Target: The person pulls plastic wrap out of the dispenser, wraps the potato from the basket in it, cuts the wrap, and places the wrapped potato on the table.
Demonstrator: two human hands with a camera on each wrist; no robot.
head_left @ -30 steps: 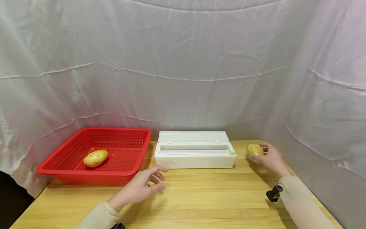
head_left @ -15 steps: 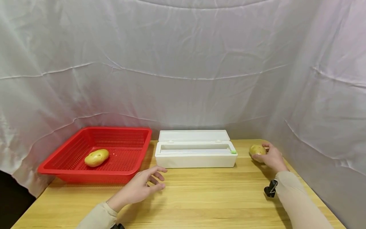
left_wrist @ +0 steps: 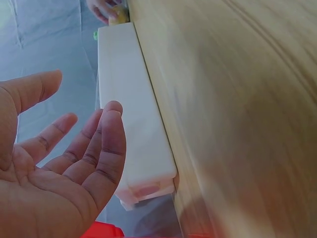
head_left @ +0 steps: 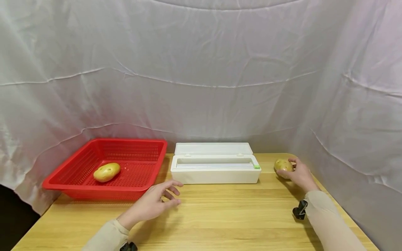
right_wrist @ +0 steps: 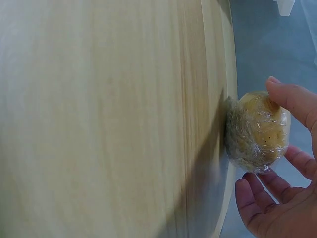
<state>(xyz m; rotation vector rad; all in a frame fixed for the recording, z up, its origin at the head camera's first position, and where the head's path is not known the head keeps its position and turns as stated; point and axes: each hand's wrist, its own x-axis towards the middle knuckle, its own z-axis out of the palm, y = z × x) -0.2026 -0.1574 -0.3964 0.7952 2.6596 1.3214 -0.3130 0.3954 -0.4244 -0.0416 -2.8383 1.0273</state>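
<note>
At the right end of the table, my right hand [head_left: 303,175] holds a yellow potato [head_left: 283,168] between thumb and fingers. The right wrist view shows this potato [right_wrist: 257,131] wrapped in clear plastic film and resting on the wood. The thumb [right_wrist: 292,96] lies against one side of it, with the fingers at the other side. My left hand [head_left: 152,204] hovers in front of the white box, fingers loosely bent and holding nothing. A second potato [head_left: 106,172] lies in the red basket [head_left: 103,188] at the left; whether it is wrapped I cannot tell.
A long white box, a cling film dispenser by its look [head_left: 215,177], stands at the back centre with its lid [head_left: 213,149] raised and a green slider [head_left: 257,166] at its right end. Grey cloth [head_left: 201,104] hangs behind and beside the wooden table [head_left: 220,216].
The wrapped potato in my right hand has moved slightly right and down onto the table, then stayed there. My left hand has stayed almost still.
</note>
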